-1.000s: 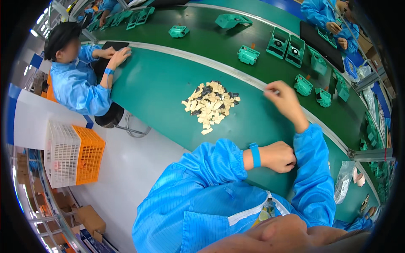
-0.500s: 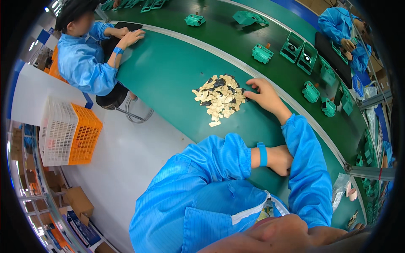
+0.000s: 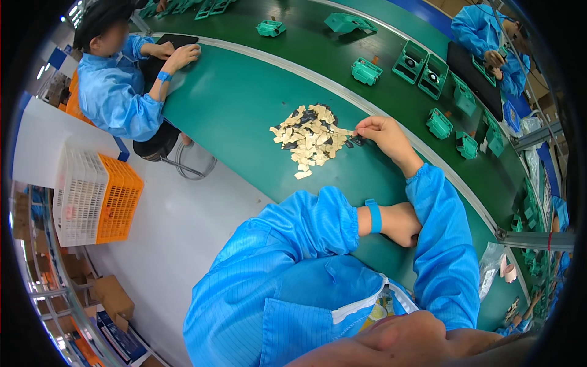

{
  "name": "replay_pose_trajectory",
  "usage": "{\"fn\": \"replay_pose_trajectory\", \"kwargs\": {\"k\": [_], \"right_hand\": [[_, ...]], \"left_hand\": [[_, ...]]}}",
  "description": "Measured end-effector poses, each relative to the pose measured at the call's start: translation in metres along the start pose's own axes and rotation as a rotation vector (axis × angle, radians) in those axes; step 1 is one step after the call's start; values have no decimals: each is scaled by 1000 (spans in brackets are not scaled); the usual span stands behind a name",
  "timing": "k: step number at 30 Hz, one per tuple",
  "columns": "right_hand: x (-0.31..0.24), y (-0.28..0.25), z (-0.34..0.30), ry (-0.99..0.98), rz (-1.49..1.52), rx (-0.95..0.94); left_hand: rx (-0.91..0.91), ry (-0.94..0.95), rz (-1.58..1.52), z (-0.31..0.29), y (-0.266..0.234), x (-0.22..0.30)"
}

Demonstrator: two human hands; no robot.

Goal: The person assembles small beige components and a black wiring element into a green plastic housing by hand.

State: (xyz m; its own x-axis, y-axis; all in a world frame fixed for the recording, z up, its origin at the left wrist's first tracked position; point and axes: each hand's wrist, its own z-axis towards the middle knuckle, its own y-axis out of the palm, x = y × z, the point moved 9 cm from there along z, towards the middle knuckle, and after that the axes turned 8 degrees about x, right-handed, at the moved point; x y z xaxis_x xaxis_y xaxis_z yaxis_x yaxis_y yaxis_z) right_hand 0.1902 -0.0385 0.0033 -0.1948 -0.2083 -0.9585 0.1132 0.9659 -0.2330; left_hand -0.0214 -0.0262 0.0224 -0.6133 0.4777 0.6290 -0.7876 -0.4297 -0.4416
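Observation:
A loose pile of small flat cream pieces (image 3: 315, 145) mixed with black pieces (image 3: 310, 117) lies on the green work table (image 3: 244, 104). My right hand (image 3: 385, 139) is at the pile's right edge, with thumb and fingertips pinched together on what looks like a small cream piece (image 3: 351, 133). Just below these fingertips are a few black pieces (image 3: 358, 140). My left hand (image 3: 400, 224), with a blue band at its wrist, is curled closed beside my right sleeve. Its fingertips are partly hidden, so anything inside cannot be made out.
Beyond a metal rail, a dark green belt carries several teal cases (image 3: 367, 71), some lying open. A co-worker (image 3: 119, 85) sits at the left end of the table, another (image 3: 489, 46) at far right. White and orange crates (image 3: 119, 199) stand on the floor at left.
My right hand has gone from spread fingers to a pinch at the pile's edge. Black pieces now show apart from the pile under it. The whole view has shifted slightly; my left hand stays curled.

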Motion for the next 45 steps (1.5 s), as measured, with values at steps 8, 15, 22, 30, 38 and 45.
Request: {"fn": "replay_pose_trajectory", "kwargs": {"k": [8,15,22,30,38,45], "right_hand": [[-5,-57,-73,192,507,151],[40,-147,-195,-51,603,605],[65,-162,-223,-69,633,694],[79,-165,-233,14,612,584],[75,-164,-235,-31,552,682],[45,-174,-250,-130,-94,811]], "left_hand": [[-199,-235,-108,15,-24,1],[101,-689,-346,13,-45,-55],[219,-899,-603,50,-31,-86],[251,-810,-439,52,-23,-91],[159,-255,168,75,-32,-47],[213,-168,362,77,-32,-37]]}}
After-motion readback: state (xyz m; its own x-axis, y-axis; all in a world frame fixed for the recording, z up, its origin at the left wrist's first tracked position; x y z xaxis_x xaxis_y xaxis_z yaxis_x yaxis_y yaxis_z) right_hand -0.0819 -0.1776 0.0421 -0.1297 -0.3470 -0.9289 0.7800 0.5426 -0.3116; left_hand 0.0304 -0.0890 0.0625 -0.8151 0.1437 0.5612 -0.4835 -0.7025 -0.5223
